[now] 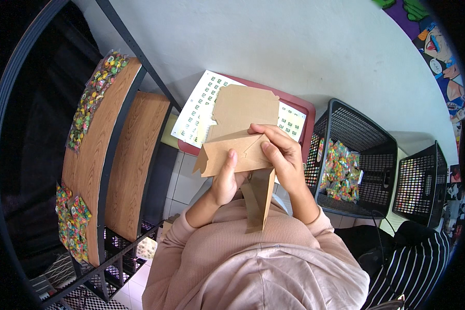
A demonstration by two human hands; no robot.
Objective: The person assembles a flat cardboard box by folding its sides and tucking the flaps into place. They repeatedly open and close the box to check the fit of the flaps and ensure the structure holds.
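A brown cardboard box blank point(241, 124), partly folded, is held up in front of me in both hands. My left hand point(223, 182) grips its lower left part from underneath, thumb pressed on the front panel. My right hand point(282, 155) holds the right side, fingers curled over the top edge and thumb on a folded flap. One flap stands up at the top, another hangs down toward my chest. Behind the box lies a white sheet of green stickers point(201, 106) on a red tray point(302, 106).
A black mesh basket point(369, 134) holding colourful sweet packets point(341, 168) stands to the right, with a second black basket point(423, 181) beyond it. A metal rack with wooden shelves point(139, 155) rises at left, packets of sweets point(93, 95) on it. A striped cloth point(418, 268) lies lower right.
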